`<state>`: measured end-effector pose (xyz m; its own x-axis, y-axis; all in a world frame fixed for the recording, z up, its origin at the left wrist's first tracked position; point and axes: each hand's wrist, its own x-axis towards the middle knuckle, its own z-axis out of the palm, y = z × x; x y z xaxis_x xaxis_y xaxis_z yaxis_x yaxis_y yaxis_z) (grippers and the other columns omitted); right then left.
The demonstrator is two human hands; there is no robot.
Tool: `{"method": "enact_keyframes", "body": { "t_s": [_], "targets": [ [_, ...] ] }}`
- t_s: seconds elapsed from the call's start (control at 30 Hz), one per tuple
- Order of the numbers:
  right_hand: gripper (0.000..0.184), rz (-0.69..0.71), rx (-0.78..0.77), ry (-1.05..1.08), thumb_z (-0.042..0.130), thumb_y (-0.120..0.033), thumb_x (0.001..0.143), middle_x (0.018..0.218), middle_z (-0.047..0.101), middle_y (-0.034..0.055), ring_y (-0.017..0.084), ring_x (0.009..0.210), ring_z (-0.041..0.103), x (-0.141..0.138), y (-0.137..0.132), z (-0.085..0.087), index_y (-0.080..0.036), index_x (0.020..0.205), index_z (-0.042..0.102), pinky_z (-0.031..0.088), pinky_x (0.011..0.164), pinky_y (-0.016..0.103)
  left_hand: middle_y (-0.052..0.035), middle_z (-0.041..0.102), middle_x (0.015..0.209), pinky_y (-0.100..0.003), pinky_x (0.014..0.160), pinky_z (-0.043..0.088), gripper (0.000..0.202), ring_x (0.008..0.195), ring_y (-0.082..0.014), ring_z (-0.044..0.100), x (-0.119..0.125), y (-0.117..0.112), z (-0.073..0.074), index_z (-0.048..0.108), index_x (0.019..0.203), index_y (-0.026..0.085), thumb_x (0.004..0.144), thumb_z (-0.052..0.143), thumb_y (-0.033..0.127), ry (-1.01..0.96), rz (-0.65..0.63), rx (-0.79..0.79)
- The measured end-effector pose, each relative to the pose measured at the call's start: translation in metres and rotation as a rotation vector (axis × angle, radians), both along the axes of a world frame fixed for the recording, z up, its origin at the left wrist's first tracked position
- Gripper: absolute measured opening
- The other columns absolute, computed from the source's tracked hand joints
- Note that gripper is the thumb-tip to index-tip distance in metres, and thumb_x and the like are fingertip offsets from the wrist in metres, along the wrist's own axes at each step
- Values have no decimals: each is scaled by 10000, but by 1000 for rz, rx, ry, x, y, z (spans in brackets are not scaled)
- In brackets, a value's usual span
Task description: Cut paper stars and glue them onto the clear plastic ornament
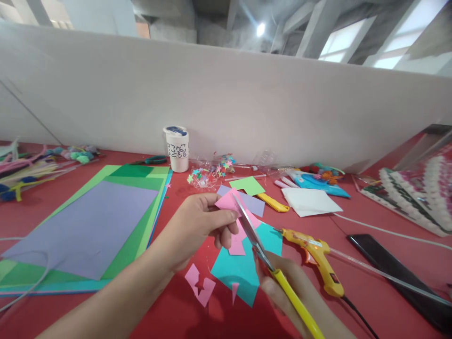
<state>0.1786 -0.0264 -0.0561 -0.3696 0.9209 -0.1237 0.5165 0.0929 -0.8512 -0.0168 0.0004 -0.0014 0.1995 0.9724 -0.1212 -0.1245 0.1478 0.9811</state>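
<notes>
My left hand (208, 219) pinches a small piece of pink paper (226, 201) between thumb and fingers. In my right hand (278, 282) is a pair of scissors (256, 245) with yellow handles, its blades pointing up and left along the right edge of the pink piece. Whether the blades are parted is hard to see. Beneath the hands lie a teal sheet (229, 270) and more pink paper (237, 245). A pink offcut with a notch (200, 286) rests on the red table nearer to me, beside a thin pink sliver (234, 292).
Stacked coloured sheets (88, 226) cover the left. A white cup (177, 150) stands at the back near pliers (151, 160) and star sequins (203, 178). To the right are a yellow cutter knife (273, 202), a glue gun (314, 254), white paper (310, 201) and a black phone-like object (391, 273).
</notes>
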Motion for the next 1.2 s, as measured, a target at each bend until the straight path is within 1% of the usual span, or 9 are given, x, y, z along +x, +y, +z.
{"method": "enact_keyframes", "body": {
  "t_s": [0.07, 0.13, 0.23, 0.4, 0.57, 0.77, 0.97, 1.07, 1.2],
  "targets": [
    [324, 8, 25, 8, 494, -476, 809, 548, 282, -70, 96, 470, 301, 1, 0, -2, -229, 668, 339, 208, 423, 232, 27, 621, 576, -182, 435, 397, 100, 393, -46, 500, 0, 0, 0, 585, 663, 147, 750, 618, 184, -3, 4, -3],
    [367, 40, 48, 35, 449, -551, 820, 560, 298, -63, 98, 476, 293, 2, -1, -4, -229, 683, 341, 200, 437, 240, 25, 623, 578, -182, 430, 394, 99, 394, -47, 503, 0, 0, 0, 587, 659, 148, 745, 620, 186, -7, 3, -2],
    [437, 43, 53, 44, 395, -626, 842, 565, 272, -65, 101, 496, 257, 3, 0, -8, -226, 675, 336, 182, 467, 255, 24, 624, 582, -181, 431, 394, 98, 394, -47, 506, 0, 0, 0, 588, 654, 150, 740, 619, 184, -14, 2, 0],
    [497, 70, 81, 78, 372, -696, 826, 579, 280, -63, 107, 514, 260, 4, 0, -9, -217, 691, 359, 186, 482, 260, 24, 618, 577, -174, 435, 389, 87, 397, -43, 505, -1, 0, 0, 607, 667, 144, 749, 605, 174, -4, -2, 1],
    [490, 62, 54, 83, 384, -692, 834, 578, 260, -74, 99, 483, 265, 4, -1, -7, -225, 690, 348, 192, 449, 248, 24, 609, 568, -176, 440, 390, 101, 403, -45, 503, -1, 1, 0, 601, 658, 144, 755, 603, 175, 4, -7, -5],
    [476, 58, 72, 81, 369, -678, 832, 593, 273, -63, 105, 507, 258, 6, 2, -15, -222, 698, 347, 185, 478, 257, 23, 617, 573, -173, 441, 393, 85, 399, -43, 502, -1, 2, -2, 609, 678, 140, 754, 611, 178, -11, -3, -7],
    [498, 75, 89, 94, 401, -702, 813, 587, 272, -63, 114, 529, 257, 7, 2, -17, -223, 687, 346, 177, 487, 260, 26, 606, 555, -159, 423, 392, 85, 394, -39, 503, 0, 2, -2, 620, 666, 131, 743, 603, 161, -19, 1, -3],
    [498, 54, 94, 92, 368, -699, 835, 593, 278, -61, 116, 538, 254, 7, 3, -19, -222, 693, 343, 169, 502, 266, 29, 602, 549, -157, 420, 392, 88, 388, -36, 498, 0, 1, -3, 618, 671, 131, 748, 603, 170, -16, 0, 1],
    [545, 60, 137, 74, 370, -750, 811, 597, 272, -62, 114, 542, 252, 7, 6, -24, -225, 668, 332, 156, 501, 271, 23, 625, 587, -176, 435, 423, 91, 419, -59, 538, -4, 1, -2, 599, 684, 146, 760, 604, 196, 45, -31, 19]
  ]
}}
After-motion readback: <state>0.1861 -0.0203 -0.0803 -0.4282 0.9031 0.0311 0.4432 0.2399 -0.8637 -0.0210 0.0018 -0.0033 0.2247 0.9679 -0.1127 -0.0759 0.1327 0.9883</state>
